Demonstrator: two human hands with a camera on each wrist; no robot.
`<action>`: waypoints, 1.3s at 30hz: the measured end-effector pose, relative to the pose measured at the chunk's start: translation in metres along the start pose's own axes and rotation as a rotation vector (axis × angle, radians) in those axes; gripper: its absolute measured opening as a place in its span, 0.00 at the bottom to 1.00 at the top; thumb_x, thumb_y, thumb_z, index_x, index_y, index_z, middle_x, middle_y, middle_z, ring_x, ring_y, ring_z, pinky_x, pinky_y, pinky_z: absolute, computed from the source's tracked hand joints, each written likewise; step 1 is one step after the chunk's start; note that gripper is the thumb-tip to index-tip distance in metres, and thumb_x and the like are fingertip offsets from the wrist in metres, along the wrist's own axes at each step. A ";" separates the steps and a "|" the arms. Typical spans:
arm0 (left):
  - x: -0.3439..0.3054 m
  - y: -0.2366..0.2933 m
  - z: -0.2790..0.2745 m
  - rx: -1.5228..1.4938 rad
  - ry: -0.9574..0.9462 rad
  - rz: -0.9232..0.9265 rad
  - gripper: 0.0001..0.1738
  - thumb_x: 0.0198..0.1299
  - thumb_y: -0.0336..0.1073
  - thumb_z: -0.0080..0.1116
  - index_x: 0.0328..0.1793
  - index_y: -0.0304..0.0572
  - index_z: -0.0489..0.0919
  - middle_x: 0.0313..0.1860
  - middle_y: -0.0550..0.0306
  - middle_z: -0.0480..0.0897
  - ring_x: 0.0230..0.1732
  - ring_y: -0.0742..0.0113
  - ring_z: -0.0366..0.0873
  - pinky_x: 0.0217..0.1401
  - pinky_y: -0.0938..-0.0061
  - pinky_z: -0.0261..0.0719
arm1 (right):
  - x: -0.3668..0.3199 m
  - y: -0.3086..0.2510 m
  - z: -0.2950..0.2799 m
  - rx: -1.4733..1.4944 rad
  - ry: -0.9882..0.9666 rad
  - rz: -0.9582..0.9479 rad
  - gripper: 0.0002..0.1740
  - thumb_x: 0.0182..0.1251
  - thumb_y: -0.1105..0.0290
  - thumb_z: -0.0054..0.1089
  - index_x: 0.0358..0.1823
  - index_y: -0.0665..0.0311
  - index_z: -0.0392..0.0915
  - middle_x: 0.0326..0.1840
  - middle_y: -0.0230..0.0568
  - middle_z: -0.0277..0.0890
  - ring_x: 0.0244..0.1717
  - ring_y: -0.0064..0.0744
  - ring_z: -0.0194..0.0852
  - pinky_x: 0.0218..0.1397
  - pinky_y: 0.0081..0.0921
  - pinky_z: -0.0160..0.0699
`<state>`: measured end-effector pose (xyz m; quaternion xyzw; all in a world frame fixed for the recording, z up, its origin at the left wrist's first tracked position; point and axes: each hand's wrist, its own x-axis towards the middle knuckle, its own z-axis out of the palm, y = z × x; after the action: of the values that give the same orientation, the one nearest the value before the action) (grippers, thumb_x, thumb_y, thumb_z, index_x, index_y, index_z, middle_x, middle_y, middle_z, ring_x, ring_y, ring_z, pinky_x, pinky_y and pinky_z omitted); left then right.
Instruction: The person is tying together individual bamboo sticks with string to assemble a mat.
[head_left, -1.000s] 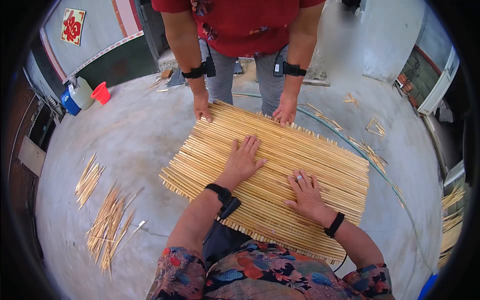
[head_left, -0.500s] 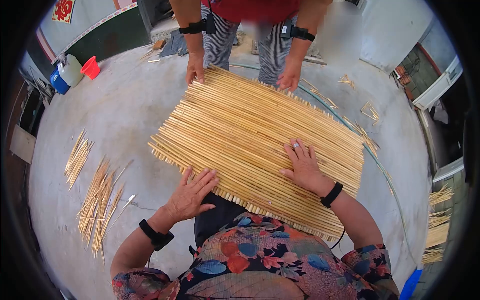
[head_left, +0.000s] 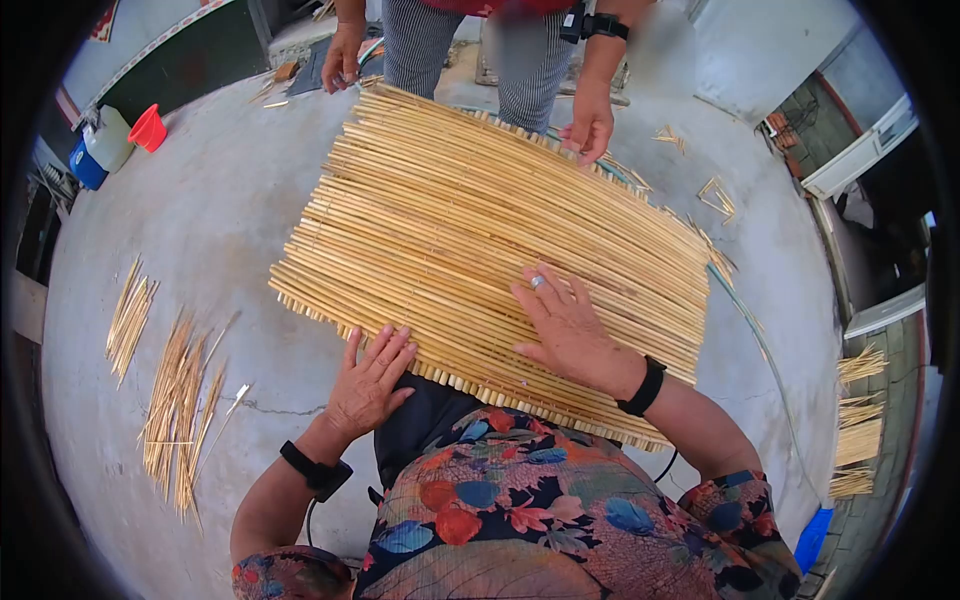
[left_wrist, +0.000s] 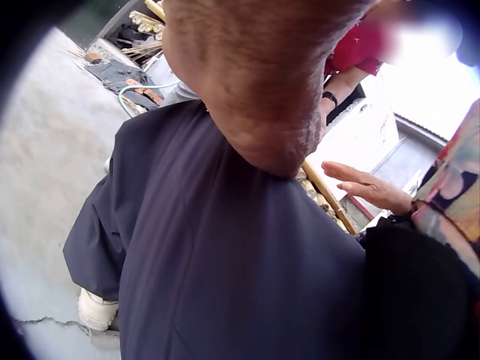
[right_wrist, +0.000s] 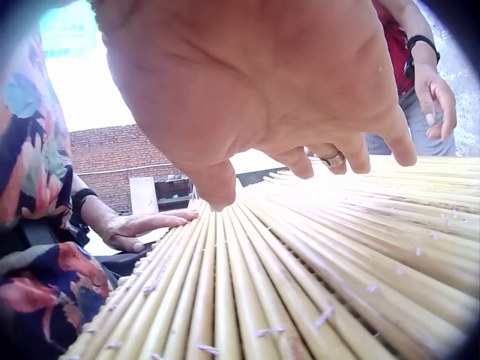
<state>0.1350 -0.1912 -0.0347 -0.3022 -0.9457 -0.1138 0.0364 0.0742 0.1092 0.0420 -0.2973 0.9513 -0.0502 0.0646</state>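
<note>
A mat of pale yellow stalks [head_left: 450, 220], bound side by side, spans the space in front of me; purple thread ties [right_wrist: 322, 316] show in the right wrist view. My left hand [head_left: 368, 388] lies with straight fingers over the mat's near left edge. Spread over the near middle of the mat, my right hand [head_left: 572, 335] has a ring on one finger and its fingertips right at the stalks. Across from me, another person's hand [head_left: 590, 122] hangs by the far edge, while their other hand [head_left: 342, 58] is off the mat's far left corner.
Loose stalks [head_left: 180, 415] lie in bundles on the concrete floor [head_left: 230, 260] at left. A green hose [head_left: 765, 365] curves along the right side. A red bucket [head_left: 148, 128] and a white jug [head_left: 107, 138] stand at back left.
My left hand has moved from the mat's middle back to its near left edge. The other person's hands have come off the far edge. My right hand stays on the mat.
</note>
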 end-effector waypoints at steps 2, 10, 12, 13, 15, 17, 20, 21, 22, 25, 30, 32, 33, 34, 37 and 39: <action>-0.001 -0.002 0.003 0.028 0.005 0.013 0.40 0.51 0.46 0.61 0.69 0.45 0.61 0.73 0.55 0.57 0.75 0.56 0.48 0.74 0.46 0.36 | 0.002 -0.032 0.013 0.028 -0.005 -0.227 0.42 0.57 0.49 0.59 0.68 0.61 0.55 0.73 0.49 0.45 0.76 0.46 0.34 0.71 0.55 0.39; -0.002 -0.001 0.006 0.082 0.040 0.026 0.41 0.48 0.49 0.64 0.68 0.43 0.62 0.71 0.50 0.58 0.74 0.53 0.50 0.72 0.40 0.36 | 0.004 -0.040 0.049 -0.071 0.043 -0.349 0.50 0.47 0.46 0.66 0.69 0.59 0.55 0.74 0.48 0.45 0.76 0.45 0.33 0.69 0.61 0.38; 0.013 0.003 -0.003 0.086 0.031 0.077 0.42 0.47 0.49 0.64 0.68 0.43 0.62 0.71 0.49 0.58 0.74 0.52 0.50 0.72 0.39 0.36 | 0.004 -0.036 0.047 -0.016 0.038 -0.327 0.50 0.45 0.46 0.66 0.69 0.59 0.56 0.73 0.48 0.46 0.76 0.44 0.33 0.70 0.61 0.37; 0.017 0.004 -0.004 0.097 0.047 0.105 0.44 0.46 0.50 0.65 0.68 0.42 0.61 0.71 0.48 0.58 0.74 0.52 0.50 0.72 0.39 0.36 | 0.002 -0.036 0.051 -0.019 0.076 -0.348 0.50 0.44 0.47 0.67 0.68 0.59 0.57 0.73 0.47 0.47 0.76 0.44 0.34 0.70 0.61 0.36; 0.033 0.005 -0.001 0.080 0.022 0.119 0.45 0.45 0.51 0.66 0.68 0.42 0.61 0.71 0.47 0.57 0.74 0.50 0.50 0.72 0.39 0.35 | 0.002 -0.035 0.055 -0.012 0.119 -0.334 0.49 0.43 0.48 0.68 0.67 0.59 0.59 0.72 0.47 0.49 0.76 0.44 0.34 0.70 0.61 0.35; 0.039 0.005 0.001 0.063 0.003 0.126 0.46 0.44 0.52 0.67 0.68 0.42 0.61 0.72 0.46 0.57 0.74 0.49 0.49 0.72 0.39 0.35 | 0.003 -0.037 0.058 -0.039 0.163 -0.347 0.47 0.41 0.50 0.68 0.65 0.60 0.63 0.71 0.46 0.52 0.76 0.45 0.36 0.70 0.61 0.32; 0.040 0.002 0.001 0.061 -0.021 0.152 0.47 0.43 0.53 0.67 0.68 0.42 0.61 0.72 0.46 0.56 0.74 0.48 0.48 0.72 0.40 0.35 | 0.003 -0.040 0.061 -0.047 0.244 -0.326 0.42 0.45 0.52 0.65 0.63 0.60 0.65 0.70 0.46 0.55 0.76 0.44 0.37 0.70 0.61 0.32; 0.040 0.002 0.002 0.076 -0.008 0.149 0.47 0.42 0.53 0.67 0.68 0.42 0.61 0.72 0.46 0.56 0.74 0.48 0.48 0.73 0.40 0.34 | 0.003 -0.041 0.064 -0.071 0.278 -0.330 0.40 0.46 0.53 0.64 0.62 0.60 0.65 0.70 0.47 0.55 0.76 0.44 0.38 0.70 0.61 0.33; 0.039 0.001 0.002 0.092 0.005 0.147 0.47 0.42 0.52 0.68 0.68 0.42 0.61 0.72 0.46 0.56 0.74 0.48 0.48 0.73 0.41 0.34 | 0.003 -0.041 0.066 -0.062 0.280 -0.323 0.40 0.46 0.53 0.64 0.62 0.60 0.65 0.70 0.47 0.55 0.76 0.44 0.38 0.70 0.61 0.33; 0.041 0.005 -0.002 0.109 -0.053 0.107 0.47 0.42 0.53 0.68 0.68 0.41 0.61 0.72 0.46 0.56 0.74 0.48 0.47 0.73 0.42 0.34 | 0.005 -0.045 0.060 0.128 0.315 -0.356 0.36 0.43 0.61 0.67 0.56 0.65 0.66 0.68 0.50 0.56 0.74 0.47 0.41 0.70 0.61 0.38; 0.041 0.007 -0.005 0.091 -0.034 0.090 0.46 0.44 0.53 0.66 0.69 0.44 0.61 0.72 0.50 0.56 0.75 0.51 0.47 0.73 0.44 0.35 | -0.011 -0.036 0.021 0.233 -0.004 -0.464 0.31 0.57 0.59 0.61 0.62 0.60 0.64 0.67 0.49 0.56 0.74 0.46 0.40 0.71 0.52 0.43; 0.043 0.009 -0.004 0.087 -0.050 0.058 0.46 0.45 0.54 0.65 0.69 0.45 0.61 0.73 0.50 0.55 0.75 0.52 0.47 0.73 0.44 0.35 | -0.015 0.002 0.010 0.247 0.120 -0.307 0.31 0.59 0.59 0.59 0.63 0.59 0.63 0.67 0.50 0.55 0.73 0.47 0.42 0.71 0.48 0.46; 0.042 0.009 -0.005 0.082 -0.072 0.051 0.45 0.46 0.54 0.64 0.69 0.45 0.61 0.73 0.50 0.55 0.75 0.52 0.47 0.73 0.44 0.35 | -0.015 0.026 -0.003 0.121 0.140 -0.170 0.30 0.61 0.59 0.58 0.64 0.58 0.62 0.68 0.50 0.54 0.72 0.48 0.44 0.70 0.47 0.48; 0.042 0.009 -0.008 0.088 -0.078 0.054 0.44 0.47 0.55 0.63 0.69 0.47 0.61 0.73 0.51 0.54 0.75 0.54 0.48 0.73 0.45 0.35 | -0.017 0.053 -0.019 0.098 0.202 -0.013 0.30 0.61 0.61 0.58 0.63 0.60 0.62 0.67 0.51 0.54 0.70 0.49 0.48 0.69 0.45 0.51; 0.043 0.007 -0.006 0.075 -0.051 0.074 0.45 0.43 0.54 0.66 0.67 0.43 0.63 0.71 0.48 0.58 0.74 0.51 0.49 0.74 0.45 0.35 | -0.037 0.131 -0.031 -0.027 0.399 0.454 0.32 0.57 0.66 0.61 0.63 0.65 0.61 0.63 0.55 0.59 0.63 0.52 0.58 0.62 0.40 0.62; 0.042 0.006 -0.005 0.065 -0.047 0.043 0.45 0.44 0.54 0.65 0.67 0.45 0.63 0.71 0.50 0.58 0.74 0.52 0.49 0.74 0.45 0.35 | -0.049 0.153 -0.028 -0.019 0.432 0.574 0.32 0.56 0.68 0.62 0.62 0.66 0.62 0.61 0.57 0.61 0.61 0.54 0.60 0.59 0.39 0.66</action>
<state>0.1040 -0.1636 -0.0231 -0.3237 -0.9428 -0.0753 0.0263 0.0240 0.2636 0.0542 -0.0011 0.9882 -0.0826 -0.1292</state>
